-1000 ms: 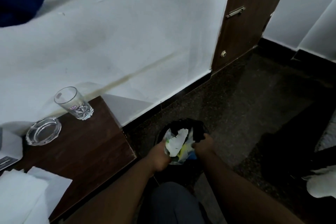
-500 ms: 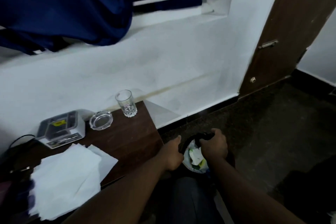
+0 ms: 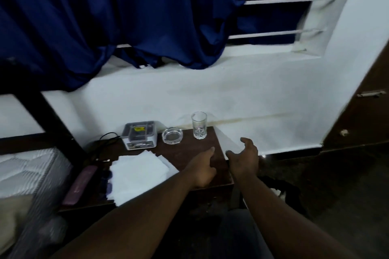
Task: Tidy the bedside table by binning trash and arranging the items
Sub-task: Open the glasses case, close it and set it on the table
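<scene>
Backdrop: white wall under a window hung with a blue curtain (image 3: 126, 17); a dark wooden counter (image 3: 187, 153) stands against it, beside the bed (image 3: 25, 170).
Back row: a clear glass (image 3: 199, 125) stands upright at the far right corner, a glass ashtray (image 3: 172, 135) sits just beside it, then comes a small white box (image 3: 140, 134) with a dark top (its print is too blurred to read). They line up along the wall, which I judge keeps breakables away from the open edge.
Front left: loose white sheets (image 3: 139, 172) lie overlapping and askew, and a purple case (image 3: 81, 183) rests along the bed-side edge; these look the least arranged.
Left hand (image 3: 203, 169): above the counter's right front, forefinger reaching forward, grip released and holding nothing.
Right hand (image 3: 244, 159): just past the counter's right edge, fingers spread and loosely bent, grip released, empty too.
Why empty: both hands are free and aimed at the counter, which suits picking up the next item rather than carrying one.
Bin: a dark shape (image 3: 288, 191) on the floor right of the counter may be it; too dim to be sure.
Stage: no obvious trash shows on the counter, so arranging seems the part left, likely squaring the sheets.
Risk: a reach toward the back passes near the glass, which would tip easily.
</scene>
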Demonstrator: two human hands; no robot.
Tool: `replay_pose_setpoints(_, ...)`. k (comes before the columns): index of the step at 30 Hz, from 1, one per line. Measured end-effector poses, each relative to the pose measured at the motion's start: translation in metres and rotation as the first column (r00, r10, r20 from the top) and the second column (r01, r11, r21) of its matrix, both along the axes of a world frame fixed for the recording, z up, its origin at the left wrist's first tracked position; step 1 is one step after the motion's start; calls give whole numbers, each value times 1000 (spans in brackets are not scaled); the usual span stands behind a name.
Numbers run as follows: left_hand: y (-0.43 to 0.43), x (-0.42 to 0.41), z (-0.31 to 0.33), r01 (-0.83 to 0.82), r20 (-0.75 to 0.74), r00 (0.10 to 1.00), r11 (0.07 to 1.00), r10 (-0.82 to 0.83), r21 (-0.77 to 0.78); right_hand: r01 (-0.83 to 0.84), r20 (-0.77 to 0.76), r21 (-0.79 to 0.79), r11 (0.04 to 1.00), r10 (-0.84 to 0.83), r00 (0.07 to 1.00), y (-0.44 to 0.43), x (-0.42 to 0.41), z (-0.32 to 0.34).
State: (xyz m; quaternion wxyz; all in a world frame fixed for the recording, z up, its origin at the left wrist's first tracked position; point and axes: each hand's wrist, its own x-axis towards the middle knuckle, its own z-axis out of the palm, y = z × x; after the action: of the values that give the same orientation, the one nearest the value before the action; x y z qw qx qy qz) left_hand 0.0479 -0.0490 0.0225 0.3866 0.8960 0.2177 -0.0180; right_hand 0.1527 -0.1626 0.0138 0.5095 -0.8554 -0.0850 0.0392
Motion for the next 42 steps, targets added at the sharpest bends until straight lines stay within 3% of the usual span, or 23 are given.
replay_pose_setpoints(4, 24, -43, 25, -121, 83, 989, 992, 119, 26, -136, 48, 37, 990, 134, 990, 33, -39, 24)
replay_pose_setpoints(11, 52, -125, 52, -310, 180, 928, 945, 325, -105, -417, 164, -25, 908, 416, 895, 93, -107, 56)
replay_pose_setpoints(16, 82, -183, 45, -356, 150, 921, 933, 359, -46, -539, 102, 12, 842, 535, 839, 138, -162, 61)
replay_pose_setpoints(25, 140, -262, -1, -500, 111, 854, 860, 509, -99, -715, 14, -23, 698, 716, 698, 209, -239, 17)
replay_pose_setpoints(29, 163, -284, -19, -520, 129, 843, 852, 522, -53, -760, -45, -67, 646, 759, 649, 238, -261, -4)
replay_pose_setpoints(34, 193, -297, -40, -506, 68, 862, 854, 501, 118, -786, -133, -121, 606, 775, 618, 271, -276, -31)
replay_pose_setpoints(42, 240, -296, -63, -713, 70, 681, 639, 729, 288, -791, -182, -118, 600, 770, 611, 315, -286, -59)
